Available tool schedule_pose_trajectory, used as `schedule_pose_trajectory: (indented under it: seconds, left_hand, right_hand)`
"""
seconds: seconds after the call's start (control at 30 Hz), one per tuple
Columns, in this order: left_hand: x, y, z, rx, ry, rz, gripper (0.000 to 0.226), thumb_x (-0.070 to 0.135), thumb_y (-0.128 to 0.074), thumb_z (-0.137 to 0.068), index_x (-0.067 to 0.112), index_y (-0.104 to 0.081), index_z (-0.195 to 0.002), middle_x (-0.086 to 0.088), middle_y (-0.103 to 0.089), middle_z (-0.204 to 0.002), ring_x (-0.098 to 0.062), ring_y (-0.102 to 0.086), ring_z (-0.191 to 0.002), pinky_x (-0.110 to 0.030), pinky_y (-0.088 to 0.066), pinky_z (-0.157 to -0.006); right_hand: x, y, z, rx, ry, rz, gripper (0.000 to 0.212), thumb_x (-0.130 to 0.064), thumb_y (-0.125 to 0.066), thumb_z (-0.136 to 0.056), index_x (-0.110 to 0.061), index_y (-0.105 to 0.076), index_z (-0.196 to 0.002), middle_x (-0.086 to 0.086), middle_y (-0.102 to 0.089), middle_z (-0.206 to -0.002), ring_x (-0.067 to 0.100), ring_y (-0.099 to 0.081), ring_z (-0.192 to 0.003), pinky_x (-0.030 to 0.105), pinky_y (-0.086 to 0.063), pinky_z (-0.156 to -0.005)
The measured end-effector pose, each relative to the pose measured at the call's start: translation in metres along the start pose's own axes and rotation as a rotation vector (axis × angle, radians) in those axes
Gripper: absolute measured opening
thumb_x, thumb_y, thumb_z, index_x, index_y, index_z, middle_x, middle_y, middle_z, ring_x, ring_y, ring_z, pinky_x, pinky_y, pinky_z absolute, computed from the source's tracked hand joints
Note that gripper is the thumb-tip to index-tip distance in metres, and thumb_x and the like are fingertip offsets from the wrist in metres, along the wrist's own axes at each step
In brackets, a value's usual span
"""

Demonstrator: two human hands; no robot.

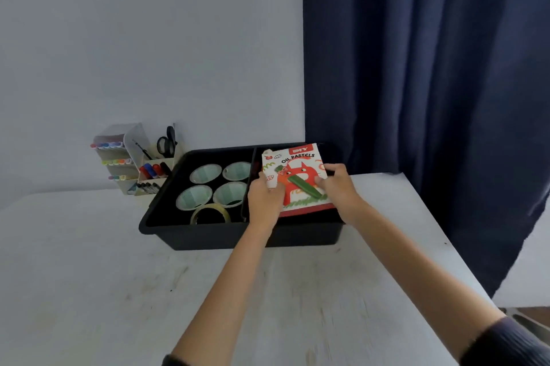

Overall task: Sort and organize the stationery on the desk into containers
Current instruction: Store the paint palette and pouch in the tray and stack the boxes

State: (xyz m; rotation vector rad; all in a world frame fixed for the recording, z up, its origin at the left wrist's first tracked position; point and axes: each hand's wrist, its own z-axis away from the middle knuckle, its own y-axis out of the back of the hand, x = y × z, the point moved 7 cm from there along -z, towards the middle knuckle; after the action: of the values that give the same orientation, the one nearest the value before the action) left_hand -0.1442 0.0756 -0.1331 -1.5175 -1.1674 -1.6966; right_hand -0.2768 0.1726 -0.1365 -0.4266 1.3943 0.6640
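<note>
I log left hand (264, 202), right hand (337, 189) both gripping oil pastels box (297, 170) by its side edges (over right compartment), black tray (208, 239) rim under wrists, tape roll (210, 207) beside left hand.

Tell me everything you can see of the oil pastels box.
The oil pastels box is a flat white cardboard-looking pack with a red edge, printed "DIY OIL PASTELS" over a red cartoon cat and a green crayon. It looks tilted, far end raised, over the right compartment of the black tray. The left hand grips its left edge, the right hand its right edge.
</note>
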Motion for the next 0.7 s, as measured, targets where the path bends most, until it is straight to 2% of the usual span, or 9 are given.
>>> schedule_pose_trajectory:
  seconds: [0.1, 0.2, 0.27, 0.3, 0.37, 0.43, 0.53, 0.63, 0.7]
  left_hand:
    - [-0.018, -0.003, -0.020, -0.018, 0.067, -0.166, 0.020, 0.006, -0.046, -0.093, 0.022, -0.047, -0.081, 0.003, -0.055, -0.081, -0.009, -0.054, -0.069, -0.019, -0.043, -0.056]
    - [-0.029, -0.007, -0.035, -0.051, 0.071, -0.409, 0.030, 0.001, -0.042, -0.092, 0.019, -0.040, -0.069, -0.003, -0.053, -0.083, -0.019, -0.053, -0.081, -0.032, -0.047, -0.066]
    - [-0.030, -0.013, -0.043, -0.093, 0.022, -0.567, 0.035, 0.001, -0.041, -0.094, 0.020, -0.036, -0.064, -0.005, -0.052, -0.082, -0.023, -0.053, -0.087, -0.038, -0.050, -0.078]
    - [-0.031, -0.017, -0.047, -0.122, -0.009, -0.649, 0.032, 0.002, -0.041, -0.094, 0.017, -0.042, -0.067, -0.011, -0.055, -0.093, -0.026, -0.054, -0.092, -0.039, -0.049, -0.084]
    - [-0.034, -0.024, -0.056, -0.165, -0.078, -0.806, 0.015, 0.002, -0.042, -0.094, 0.004, -0.057, -0.095, -0.022, -0.048, -0.124, -0.032, -0.047, -0.116, -0.038, -0.041, -0.099]
    - [-0.037, -0.030, -0.063, -0.189, -0.156, -0.894, 0.028, 0.002, -0.046, -0.092, 0.000, -0.051, -0.119, -0.020, -0.044, -0.132, -0.032, -0.040, -0.124, -0.036, -0.037, -0.104]
    - [-0.039, -0.033, -0.071, -0.219, -0.175, -0.905, 0.048, -0.002, -0.049, -0.089, 0.002, -0.039, -0.135, -0.019, -0.038, -0.139, -0.029, -0.035, -0.130, -0.034, -0.036, -0.105]
    - [-0.044, -0.032, -0.076, -0.240, -0.165, -1.003, 0.065, -0.003, -0.049, -0.088, -0.001, -0.018, -0.146, -0.021, -0.017, -0.152, -0.030, -0.014, -0.143, -0.034, -0.021, -0.115]
    - [-0.042, -0.032, -0.075, -0.227, -0.187, -1.027, 0.068, -0.002, -0.050, -0.088, -0.001, -0.015, -0.147, -0.021, -0.014, -0.154, -0.029, -0.010, -0.144, -0.034, -0.018, -0.117]
  right_hand:
    - [0.012, -0.013, -0.023, 0.015, 0.015, 0.144, 0.031, -0.013, -0.048, -0.097, -0.012, -0.041, -0.127, -0.001, -0.057, -0.090, 0.008, -0.059, -0.070, 0.019, -0.045, -0.052]
    - [0.030, -0.022, -0.043, 0.057, 0.014, 0.355, 0.027, -0.013, -0.048, -0.095, -0.010, -0.048, -0.122, 0.011, -0.055, -0.117, 0.019, -0.060, -0.091, 0.027, -0.052, -0.064]
    - [0.040, -0.027, -0.055, 0.073, -0.002, 0.507, 0.025, -0.016, -0.051, -0.093, -0.008, -0.054, -0.117, 0.014, -0.055, -0.120, 0.026, -0.056, -0.103, 0.036, -0.053, -0.077]
    - [0.041, -0.029, -0.058, 0.078, -0.002, 0.567, 0.024, -0.018, -0.054, -0.093, -0.008, -0.056, -0.114, 0.014, -0.055, -0.121, 0.028, -0.055, -0.106, 0.038, -0.053, -0.082]
    - [0.038, -0.033, -0.060, 0.075, 0.009, 0.629, 0.027, -0.022, -0.057, -0.093, -0.008, -0.056, -0.116, 0.014, -0.051, -0.124, 0.029, -0.052, -0.111, 0.036, -0.050, -0.086]
    - [0.037, -0.035, -0.065, 0.070, 0.008, 0.670, 0.035, -0.026, -0.056, -0.093, -0.010, -0.053, -0.125, 0.015, -0.043, -0.129, 0.030, -0.049, -0.115, 0.035, -0.047, -0.088]
    - [0.038, -0.037, -0.070, 0.071, 0.003, 0.691, 0.044, -0.030, -0.054, -0.094, -0.015, -0.045, -0.134, 0.017, -0.036, -0.134, 0.032, -0.045, -0.118, 0.038, -0.044, -0.095]
    - [0.037, -0.039, -0.067, 0.025, -0.008, 0.703, 0.048, -0.034, -0.056, -0.092, -0.017, -0.043, -0.136, 0.016, -0.036, -0.135, 0.031, -0.045, -0.118, 0.039, -0.044, -0.098]
    - [0.027, -0.034, -0.056, 0.019, 0.010, 0.673, 0.048, -0.033, -0.060, -0.090, -0.016, -0.044, -0.133, 0.014, -0.039, -0.132, 0.029, -0.048, -0.116, 0.040, -0.047, -0.094]
